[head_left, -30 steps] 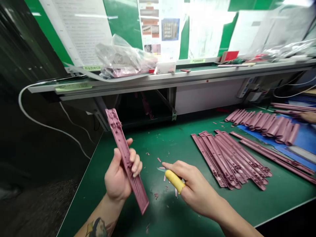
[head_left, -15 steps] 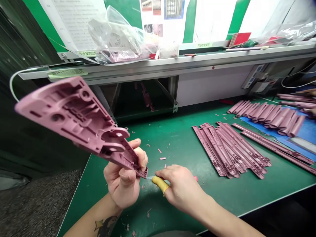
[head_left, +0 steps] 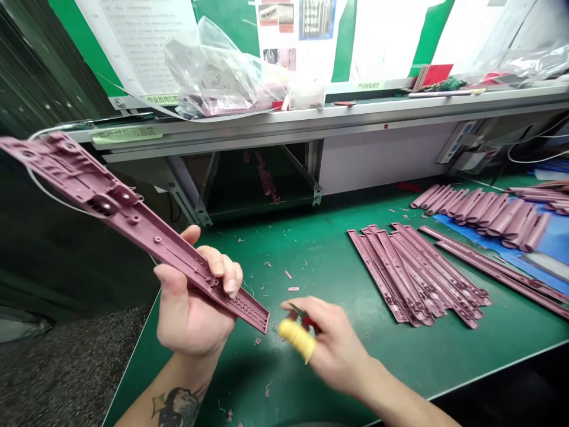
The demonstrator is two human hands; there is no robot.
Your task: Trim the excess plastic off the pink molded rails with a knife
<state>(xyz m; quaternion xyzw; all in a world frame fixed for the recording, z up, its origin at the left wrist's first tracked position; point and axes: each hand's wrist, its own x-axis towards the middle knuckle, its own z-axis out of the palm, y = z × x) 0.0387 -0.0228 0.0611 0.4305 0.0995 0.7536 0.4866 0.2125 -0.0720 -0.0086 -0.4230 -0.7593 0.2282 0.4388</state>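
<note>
My left hand (head_left: 191, 317) grips a long pink plastic moulding (head_left: 146, 228), its ribbed inner side facing up. The moulding's wide end rises to the upper left; its narrow end points down toward my right hand (head_left: 340, 347). A small knife (head_left: 297, 309) is pinched in my right hand, its blade showing by the fingertips and the handle mostly hidden in the palm. A yellow finger cot (head_left: 297, 341) covers the right thumb. The knife is a short gap away from the moulding's narrow end.
Similar pink mouldings (head_left: 413, 273) lie in an overlapping row on the green table (head_left: 355, 367). Rounded pink parts (head_left: 502, 216) rest on a blue sheet at the far right. Pink shavings and scraps (head_left: 293, 289) are scattered about. A metal shelf (head_left: 355, 121) spans the back, holding a plastic bag (head_left: 222, 77).
The moulding has turned and shifted left, and my left fingers now sit farther up it. My right hand has drawn the knife off the narrow end and angled its blade upward.
</note>
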